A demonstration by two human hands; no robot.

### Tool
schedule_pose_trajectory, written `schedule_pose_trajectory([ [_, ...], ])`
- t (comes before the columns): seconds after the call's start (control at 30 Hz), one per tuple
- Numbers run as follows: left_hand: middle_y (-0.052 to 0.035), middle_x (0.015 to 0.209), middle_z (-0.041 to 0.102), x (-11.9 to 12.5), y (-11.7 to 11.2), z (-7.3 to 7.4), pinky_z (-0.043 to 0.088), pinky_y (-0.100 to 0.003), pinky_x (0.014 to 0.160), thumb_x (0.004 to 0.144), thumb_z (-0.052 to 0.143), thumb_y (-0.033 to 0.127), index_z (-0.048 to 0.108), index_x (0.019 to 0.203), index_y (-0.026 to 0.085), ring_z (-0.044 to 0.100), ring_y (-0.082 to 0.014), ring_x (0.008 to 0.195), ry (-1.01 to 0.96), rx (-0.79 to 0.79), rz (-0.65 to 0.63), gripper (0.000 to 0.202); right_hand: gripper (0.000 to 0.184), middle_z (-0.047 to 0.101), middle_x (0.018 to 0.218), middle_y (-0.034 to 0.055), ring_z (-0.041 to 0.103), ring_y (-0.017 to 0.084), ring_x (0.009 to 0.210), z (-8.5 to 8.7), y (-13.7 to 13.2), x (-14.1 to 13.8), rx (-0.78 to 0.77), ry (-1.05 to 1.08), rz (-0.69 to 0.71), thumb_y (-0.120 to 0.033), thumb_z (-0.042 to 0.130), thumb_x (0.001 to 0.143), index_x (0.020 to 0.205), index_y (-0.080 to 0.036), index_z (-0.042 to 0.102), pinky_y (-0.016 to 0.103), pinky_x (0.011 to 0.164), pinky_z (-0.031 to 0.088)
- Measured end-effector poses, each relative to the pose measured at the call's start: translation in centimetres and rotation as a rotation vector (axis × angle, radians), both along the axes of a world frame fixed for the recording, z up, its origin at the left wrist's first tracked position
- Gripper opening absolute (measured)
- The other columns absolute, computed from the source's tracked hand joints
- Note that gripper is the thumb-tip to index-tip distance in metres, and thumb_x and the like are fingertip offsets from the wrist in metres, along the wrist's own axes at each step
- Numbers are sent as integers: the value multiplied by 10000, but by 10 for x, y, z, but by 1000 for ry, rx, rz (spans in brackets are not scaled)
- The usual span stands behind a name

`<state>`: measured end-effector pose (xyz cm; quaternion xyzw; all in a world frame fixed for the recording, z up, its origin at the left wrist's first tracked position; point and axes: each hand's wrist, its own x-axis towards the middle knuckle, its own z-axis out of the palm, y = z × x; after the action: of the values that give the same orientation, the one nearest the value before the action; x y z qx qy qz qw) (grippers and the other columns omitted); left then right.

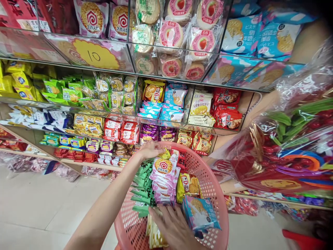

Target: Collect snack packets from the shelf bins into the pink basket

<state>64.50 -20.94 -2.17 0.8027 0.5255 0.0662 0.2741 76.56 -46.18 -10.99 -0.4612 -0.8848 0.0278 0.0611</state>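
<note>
Pink plastic basket (210, 175) looks part-filled: right hand (173, 225) spread over gold packets (155, 240), pink-wrapped biscuits (163, 167) beyond it; left hand's (151, 150) grip unclear.

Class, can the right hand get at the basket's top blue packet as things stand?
Probably yes: the blue packet lies beside the right hand, uncovered, with nothing visibly between them.

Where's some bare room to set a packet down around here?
In the pink basket, bare wall shows left of the green packets and right of the yellow packet. Bare floor lies between the left arm and the shelves. It's crowded mid-basket, where the right hand is over gold packets.
</note>
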Motion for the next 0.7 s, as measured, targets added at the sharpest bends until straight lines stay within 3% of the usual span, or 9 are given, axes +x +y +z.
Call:
schedule_pose_trajectory([
  [0.13, -58, 981, 672, 0, 0, -1, 412, -414, 878, 677, 505, 704, 690, 789, 251, 571, -284, 985, -5, 5, 8, 502, 1021, 576, 1211, 172, 564, 350, 1022, -2, -2, -4, -17, -29, -17, -342, 725, 597, 1447, -199, 177, 542, 857, 452],
  [0.33, -61, 989, 660, 1, -4, 3, 417, -401, 872, 692, 501, 685, 684, 800, 241, 569, -276, 993, 16, 0, 21, 493, 1092, 541, 1263, 182, 544, 369, 1068, 2, -1, -2, -101, -36, -18, -294, 741, 563, 1460, -210, 124, 553, 892, 430],
  [0.7, -45, 954, 674, 0, -3, 1, 425, -352, 811, 723, 498, 625, 669, 771, 226, 587, -237, 938, -6, -1, -2, 436, 1009, 521, 1261, 168, 514, 332, 1039, 15, -2, 10, -101, 47, 57, -520, 646, 684, 1467, -212, 90, 495, 914, 382],
])
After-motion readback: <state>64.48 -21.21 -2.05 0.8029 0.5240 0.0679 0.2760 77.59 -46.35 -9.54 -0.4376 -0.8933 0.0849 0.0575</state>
